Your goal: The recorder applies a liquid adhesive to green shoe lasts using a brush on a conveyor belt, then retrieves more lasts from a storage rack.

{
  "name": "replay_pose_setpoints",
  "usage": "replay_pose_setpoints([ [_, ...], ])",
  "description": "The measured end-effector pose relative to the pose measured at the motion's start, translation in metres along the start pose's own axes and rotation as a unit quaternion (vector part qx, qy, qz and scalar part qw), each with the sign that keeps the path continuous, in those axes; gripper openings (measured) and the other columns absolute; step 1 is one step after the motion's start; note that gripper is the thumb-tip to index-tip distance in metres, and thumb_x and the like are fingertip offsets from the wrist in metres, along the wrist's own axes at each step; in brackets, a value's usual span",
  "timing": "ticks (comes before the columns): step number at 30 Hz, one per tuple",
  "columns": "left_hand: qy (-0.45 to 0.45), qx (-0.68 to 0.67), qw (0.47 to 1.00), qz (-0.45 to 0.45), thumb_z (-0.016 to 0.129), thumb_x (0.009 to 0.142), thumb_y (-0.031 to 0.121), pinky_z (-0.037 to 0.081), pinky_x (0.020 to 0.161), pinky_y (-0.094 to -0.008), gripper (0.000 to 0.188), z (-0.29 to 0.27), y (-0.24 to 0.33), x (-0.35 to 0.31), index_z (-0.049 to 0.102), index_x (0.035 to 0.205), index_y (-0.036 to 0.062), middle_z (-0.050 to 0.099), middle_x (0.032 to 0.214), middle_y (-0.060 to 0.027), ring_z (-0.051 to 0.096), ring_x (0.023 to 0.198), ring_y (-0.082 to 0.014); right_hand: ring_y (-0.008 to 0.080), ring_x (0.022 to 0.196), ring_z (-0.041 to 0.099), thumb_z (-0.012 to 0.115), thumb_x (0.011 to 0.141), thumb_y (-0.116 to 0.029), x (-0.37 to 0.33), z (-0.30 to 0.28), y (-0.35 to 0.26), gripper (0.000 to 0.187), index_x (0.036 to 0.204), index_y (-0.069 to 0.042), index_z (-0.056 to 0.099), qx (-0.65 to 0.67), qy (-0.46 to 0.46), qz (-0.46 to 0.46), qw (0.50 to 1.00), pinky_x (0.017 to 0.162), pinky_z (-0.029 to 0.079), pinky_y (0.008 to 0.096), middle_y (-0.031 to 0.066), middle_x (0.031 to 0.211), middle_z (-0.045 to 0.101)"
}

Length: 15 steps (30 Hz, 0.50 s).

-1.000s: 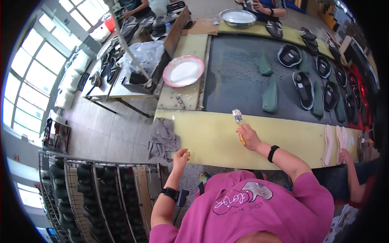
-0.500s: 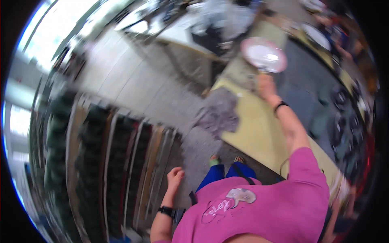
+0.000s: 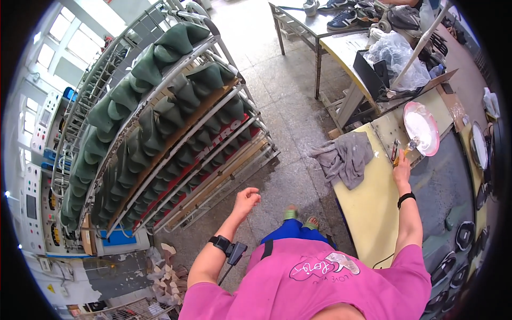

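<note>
Yellow showed on the handle of the brush (image 3: 413,143), which sat clamped in the right grip (image 3: 401,170), bristles at the near edge of a pink-rimmed basin (image 3: 436,136) of white stuff (image 3: 420,127) on the tabletop (image 3: 385,130). It looked light — stiff-handled, softer at the bristles, probably slick where coated — so best held well back. The left grip (image 3: 247,201) hung loosely curled, visibly carrying nothing; whether its fingertips met, I couldn't tell.

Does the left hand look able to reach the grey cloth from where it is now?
Probably yes, with some stretching: the left hand looks empty, and nothing seems to stand between it and the grey cloth, which lies at the edge of the yellow tabletop on that side.
</note>
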<state>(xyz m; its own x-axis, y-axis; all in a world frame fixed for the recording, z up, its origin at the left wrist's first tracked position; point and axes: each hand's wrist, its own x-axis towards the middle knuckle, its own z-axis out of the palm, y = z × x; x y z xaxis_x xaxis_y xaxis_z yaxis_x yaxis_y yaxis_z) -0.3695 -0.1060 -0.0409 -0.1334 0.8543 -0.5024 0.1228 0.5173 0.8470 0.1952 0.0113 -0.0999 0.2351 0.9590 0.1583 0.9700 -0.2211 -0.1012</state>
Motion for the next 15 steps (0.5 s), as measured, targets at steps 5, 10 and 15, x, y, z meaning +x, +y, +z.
replay_pose_setpoints([
  [5, -0.006, -0.021, 0.998, 0.057, 0.056, 0.079, 0.012, 0.045, 0.061, -0.0225, 0.026, -0.015, 0.036, 0.007, 0.056, 0.101, -0.0009, 0.062, 0.08, -0.0053, 0.058, 0.071, -0.0106, 0.0355, 0.111, 0.043, 0.05, 0.066, 0.009, -0.025, -0.026, -0.011, 0.073, 0.133, -0.01, 0.029, 0.1, 0.013, -0.022, 0.995, 0.093, 0.036, 0.0405, 0.0202, 0.116, 0.047],
  [10, 0.002, -0.015, 0.977, 0.211, 0.056, 0.08, 0.009, 0.045, 0.068, -0.0223, 0.023, -0.051, 0.106, -0.004, 0.056, 0.101, -0.0023, 0.062, 0.084, -0.0035, 0.057, 0.078, -0.0092, 0.0355, 0.118, 0.04, 0.053, 0.067, 0.005, -0.034, -0.039, -0.024, 0.071, 0.133, -0.004, 0.029, 0.188, 0.094, -0.019, 0.977, 0.099, 0.032, 0.0388, 0.021, 0.126, 0.042],
  [15, 0.201, 0.153, 0.796, 0.551, 0.053, 0.077, -0.001, 0.045, 0.062, -0.0244, 0.008, -0.116, 0.259, -0.025, 0.059, 0.082, -0.0032, 0.06, 0.076, -0.0091, 0.057, 0.068, -0.0129, 0.029, 0.116, 0.046, 0.054, 0.079, -0.003, 0.038, -0.161, -0.189, 0.05, 0.125, 0.001, 0.038, 0.347, 0.125, -0.147, 0.918, 0.095, 0.037, 0.0335, 0.0199, 0.123, 0.046],
])
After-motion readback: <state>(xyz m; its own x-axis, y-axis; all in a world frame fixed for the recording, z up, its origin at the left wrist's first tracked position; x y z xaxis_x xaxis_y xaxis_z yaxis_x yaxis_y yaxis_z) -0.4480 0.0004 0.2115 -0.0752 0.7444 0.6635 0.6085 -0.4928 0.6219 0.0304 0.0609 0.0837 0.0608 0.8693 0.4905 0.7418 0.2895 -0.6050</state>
